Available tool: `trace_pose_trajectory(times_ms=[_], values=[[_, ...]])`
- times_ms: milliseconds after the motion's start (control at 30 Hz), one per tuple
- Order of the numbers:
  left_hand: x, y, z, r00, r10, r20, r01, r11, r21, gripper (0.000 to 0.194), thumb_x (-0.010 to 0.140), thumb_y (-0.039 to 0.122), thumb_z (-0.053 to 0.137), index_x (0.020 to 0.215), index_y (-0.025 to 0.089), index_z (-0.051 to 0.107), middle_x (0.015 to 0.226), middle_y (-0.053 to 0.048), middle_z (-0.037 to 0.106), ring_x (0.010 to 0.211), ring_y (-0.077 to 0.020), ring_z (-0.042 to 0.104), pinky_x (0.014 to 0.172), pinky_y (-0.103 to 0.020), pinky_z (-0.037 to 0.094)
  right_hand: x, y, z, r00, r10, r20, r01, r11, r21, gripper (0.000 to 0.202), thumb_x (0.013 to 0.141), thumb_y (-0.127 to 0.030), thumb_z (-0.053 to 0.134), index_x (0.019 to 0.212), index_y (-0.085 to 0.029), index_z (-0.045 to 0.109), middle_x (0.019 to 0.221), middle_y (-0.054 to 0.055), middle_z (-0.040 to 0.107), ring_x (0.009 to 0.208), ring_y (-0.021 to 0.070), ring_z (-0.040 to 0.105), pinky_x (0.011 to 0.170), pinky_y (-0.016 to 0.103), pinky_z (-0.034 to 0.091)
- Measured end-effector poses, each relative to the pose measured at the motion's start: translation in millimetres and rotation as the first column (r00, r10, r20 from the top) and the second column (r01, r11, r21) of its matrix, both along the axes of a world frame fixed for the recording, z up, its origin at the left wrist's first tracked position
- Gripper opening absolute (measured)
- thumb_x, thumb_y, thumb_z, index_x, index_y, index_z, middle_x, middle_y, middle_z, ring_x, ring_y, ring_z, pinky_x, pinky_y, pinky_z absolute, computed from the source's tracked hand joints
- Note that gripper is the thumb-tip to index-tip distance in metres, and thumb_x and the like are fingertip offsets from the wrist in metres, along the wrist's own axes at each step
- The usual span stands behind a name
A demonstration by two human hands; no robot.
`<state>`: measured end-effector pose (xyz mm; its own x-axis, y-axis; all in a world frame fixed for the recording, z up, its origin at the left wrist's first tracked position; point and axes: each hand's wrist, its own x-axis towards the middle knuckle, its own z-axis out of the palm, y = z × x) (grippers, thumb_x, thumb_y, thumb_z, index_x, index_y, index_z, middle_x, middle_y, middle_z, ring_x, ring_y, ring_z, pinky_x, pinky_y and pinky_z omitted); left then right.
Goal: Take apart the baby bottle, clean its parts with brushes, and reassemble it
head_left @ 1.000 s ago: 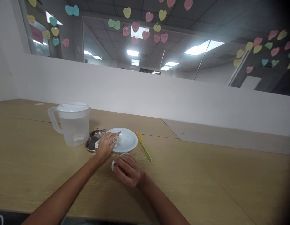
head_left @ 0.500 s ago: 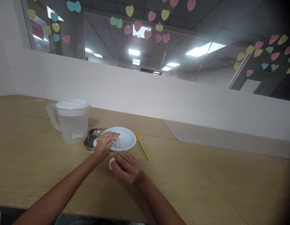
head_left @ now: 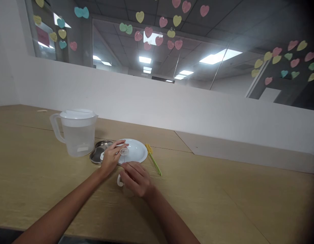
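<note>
My left hand (head_left: 110,160) is over the near left rim of a white plate (head_left: 140,152), its fingers curved around a small clear round piece (head_left: 124,151). A thin rod (head_left: 124,158) runs from that piece down to my right hand (head_left: 136,179), whose fingertips are pinched on it. Below the right fingers shows a white curved piece (head_left: 119,180), partly covered. A faint translucent shape (head_left: 128,191) lies under the same hand; I cannot tell what it is. My left hand partly covers a metal kidney-shaped tray (head_left: 96,157) holding a white piece.
A lidded translucent pitcher (head_left: 79,135) with a handle stands to the left. Right of the plate lies a brush with a yellow head and green handle (head_left: 155,164). A white wall (head_left: 157,105) with a window above it borders the wooden table (head_left: 210,196).
Both hands have stayed almost in place, the right turning slightly. More of the white curved piece's hooked shape and the translucent shape below it now show. The view has tilted a little.
</note>
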<state>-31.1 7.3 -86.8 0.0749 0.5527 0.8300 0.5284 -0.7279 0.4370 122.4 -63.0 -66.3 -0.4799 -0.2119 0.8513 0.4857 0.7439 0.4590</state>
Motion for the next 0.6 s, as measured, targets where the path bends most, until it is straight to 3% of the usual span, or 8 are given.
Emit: trace_pose_trajectory(times_ms=[267, 600], values=[[2.6, -2.8, -0.7, 0.998, -0.056, 0.019, 0.055, 0.997, 0.047, 0.028, 0.088, 0.022, 0.044, 0.099, 0.022, 0.070, 0.110, -0.006, 0.063, 0.100, -0.0180, 0.061, 0.089, -0.033, 0.049, 0.1, 2.4, -0.1, 0.999, -0.002, -0.036, 0.000, 0.999, -0.053, 0.016, 0.087, -0.009, 0.048, 0.089, -0.013, 0.064, 0.094, 0.011, 0.067, 0.091, 0.0164, 0.061, 0.077, 0.029, 0.054], [1.8, -5.7, -1.8, 0.999, -0.049, -0.019, 0.052, 0.982, 0.182, 0.026, 0.090, 0.023, 0.045, 0.104, 0.022, 0.068, 0.111, -0.006, 0.063, 0.100, -0.0180, 0.060, 0.088, -0.033, 0.050, -0.8, 1.2, 5.0, 0.995, 0.061, -0.073, -0.079, 0.957, -0.278, 0.030, 0.091, -0.008, 0.034, 0.108, -0.012, 0.059, 0.102, 0.013, 0.067, 0.103, 0.0159, 0.060, 0.088, 0.030, 0.053]])
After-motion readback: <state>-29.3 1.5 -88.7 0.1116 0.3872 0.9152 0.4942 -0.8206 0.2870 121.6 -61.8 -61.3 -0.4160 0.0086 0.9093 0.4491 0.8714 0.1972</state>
